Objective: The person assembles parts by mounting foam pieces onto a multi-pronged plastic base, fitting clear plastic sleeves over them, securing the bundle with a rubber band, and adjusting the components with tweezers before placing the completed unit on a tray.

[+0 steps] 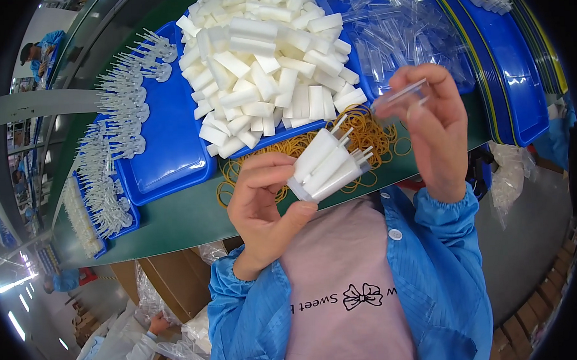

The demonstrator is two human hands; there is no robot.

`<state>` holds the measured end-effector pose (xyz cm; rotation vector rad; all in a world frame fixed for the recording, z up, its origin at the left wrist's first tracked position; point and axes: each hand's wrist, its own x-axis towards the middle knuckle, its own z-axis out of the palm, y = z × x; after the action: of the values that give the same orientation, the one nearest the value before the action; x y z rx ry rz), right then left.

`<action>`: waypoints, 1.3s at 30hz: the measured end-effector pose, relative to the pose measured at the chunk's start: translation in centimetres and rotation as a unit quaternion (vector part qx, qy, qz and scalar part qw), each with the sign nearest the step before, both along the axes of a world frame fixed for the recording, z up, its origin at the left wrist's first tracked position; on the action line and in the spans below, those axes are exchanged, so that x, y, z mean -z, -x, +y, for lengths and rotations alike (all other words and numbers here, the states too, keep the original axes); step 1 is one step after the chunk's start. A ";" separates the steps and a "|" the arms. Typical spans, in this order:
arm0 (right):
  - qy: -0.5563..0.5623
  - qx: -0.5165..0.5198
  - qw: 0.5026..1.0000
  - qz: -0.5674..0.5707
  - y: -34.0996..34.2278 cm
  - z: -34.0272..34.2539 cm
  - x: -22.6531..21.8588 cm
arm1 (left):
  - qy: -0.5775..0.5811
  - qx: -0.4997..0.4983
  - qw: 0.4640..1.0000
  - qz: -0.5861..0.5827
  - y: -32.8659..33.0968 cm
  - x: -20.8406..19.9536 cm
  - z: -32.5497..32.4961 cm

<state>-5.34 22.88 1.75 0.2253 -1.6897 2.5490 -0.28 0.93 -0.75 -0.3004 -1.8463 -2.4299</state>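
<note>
Between the thumb and fingers of my left hand (261,210) is a cluster of white blocks (326,162) with thin pale rods sticking out of their far ends. A clear plastic piece seems to wrap the cluster's edges, and its exact shape is hard to make out. My right hand (438,131), raised to the right of the cluster, pinches a small clear plastic sleeve (401,98), apart from the blocks. Just beyond the cluster, yellow-brown rubber bands (364,135) lie in a loose heap on the green table (197,216).
A tall pile of white foam blocks (258,72) fills a blue tray at the back. Clear plastic sleeves (398,37) lie in another tray to its right. Thin-stemmed clear parts (121,116) line the left. Stacked blue trays (509,74) stand far right. Another person's sleeve (125,351) shows lower left.
</note>
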 end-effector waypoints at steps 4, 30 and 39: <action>0.002 -0.017 0.999 -0.030 -1.5 -1.3 -0.5 | 0.068 -0.008 0.996 0.059 -0.2 -0.1 -0.1; -0.051 -0.066 0.995 0.062 -1.8 -1.4 -0.8 | 0.268 0.032 0.949 0.162 0.2 -2.7 0.4; -0.111 -0.083 0.986 0.092 -1.1 -0.3 -0.7 | 0.276 0.018 0.949 0.152 0.3 -2.4 0.4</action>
<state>-4.25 22.63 2.49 0.6197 -1.9517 2.3547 -0.57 1.32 1.67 -0.6990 -2.3305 -1.7023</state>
